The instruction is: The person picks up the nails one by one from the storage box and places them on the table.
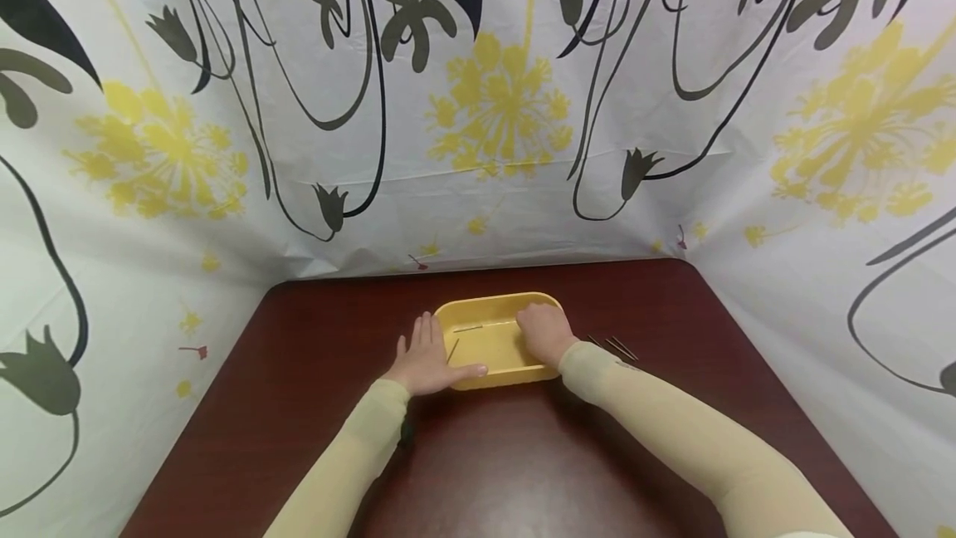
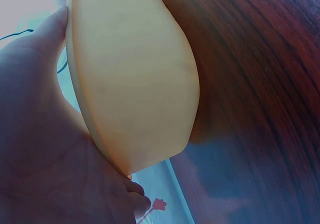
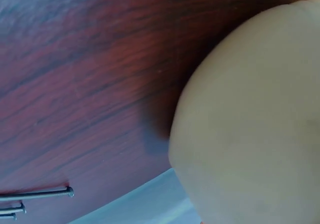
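A shallow yellow plastic tray [image 1: 489, 352] sits toward the far side of the table. My left hand [image 1: 427, 362] rests along its left end with straight fingers, the thumb reaching over the near rim. In the left wrist view, that palm lies against the rim beside the tray's outer wall [image 2: 132, 78]. My right hand [image 1: 544, 332] is down inside the tray's right end with its fingers bent; the fingertips are hidden, and I cannot tell whether they hold anything. Two thin nails [image 1: 469, 329] lie apart on the tray floor at the left.
Several nails [image 1: 621, 348] lie on the table just right of the tray, beneath the right forearm's far side; their heads [image 3: 69, 191] show in the right wrist view. The dark reddish wooden table [image 1: 478, 463] is bordered by a flower-patterned white cloth [image 1: 478, 222] behind and at both sides.
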### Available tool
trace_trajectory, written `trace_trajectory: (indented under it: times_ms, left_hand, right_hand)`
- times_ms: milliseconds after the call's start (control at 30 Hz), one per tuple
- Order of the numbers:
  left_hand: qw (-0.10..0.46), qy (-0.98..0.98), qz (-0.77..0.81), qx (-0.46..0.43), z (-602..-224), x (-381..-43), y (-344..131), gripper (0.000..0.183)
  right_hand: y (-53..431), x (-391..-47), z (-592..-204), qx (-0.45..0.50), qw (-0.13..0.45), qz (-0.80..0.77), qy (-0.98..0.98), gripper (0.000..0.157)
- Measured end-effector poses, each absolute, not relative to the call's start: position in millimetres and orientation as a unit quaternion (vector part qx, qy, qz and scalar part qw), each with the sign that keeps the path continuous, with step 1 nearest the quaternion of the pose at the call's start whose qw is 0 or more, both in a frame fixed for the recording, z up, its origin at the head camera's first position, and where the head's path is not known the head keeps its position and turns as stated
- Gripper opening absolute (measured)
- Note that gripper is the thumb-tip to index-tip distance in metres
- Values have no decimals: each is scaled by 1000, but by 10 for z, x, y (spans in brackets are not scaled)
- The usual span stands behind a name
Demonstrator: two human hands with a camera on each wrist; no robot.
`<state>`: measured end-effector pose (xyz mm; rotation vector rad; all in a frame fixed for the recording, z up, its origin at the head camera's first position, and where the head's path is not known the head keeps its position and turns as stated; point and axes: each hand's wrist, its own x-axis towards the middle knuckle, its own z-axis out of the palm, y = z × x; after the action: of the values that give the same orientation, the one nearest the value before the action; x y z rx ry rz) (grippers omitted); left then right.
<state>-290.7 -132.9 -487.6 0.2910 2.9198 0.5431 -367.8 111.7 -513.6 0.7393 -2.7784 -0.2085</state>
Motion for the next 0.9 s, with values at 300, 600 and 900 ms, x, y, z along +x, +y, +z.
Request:
trace_trajectory:
  times_ms: [300,600,900]
  left_hand:
    - [77,976,179,97,-4894,-2906,-1315,139]
    - [73,977,177,98,-4873,-2910,-1318,137]
    - [75,977,175,97,-4895,-2912,-1314,140]
  right_hand:
    - [1139,-3701,-5096,267,137,-60,-952,12]
    - [1131,-3627,-4963,277,165,-71,-944,7]
    - [1130,-3538,-4862,261,154,-82,-950,10]
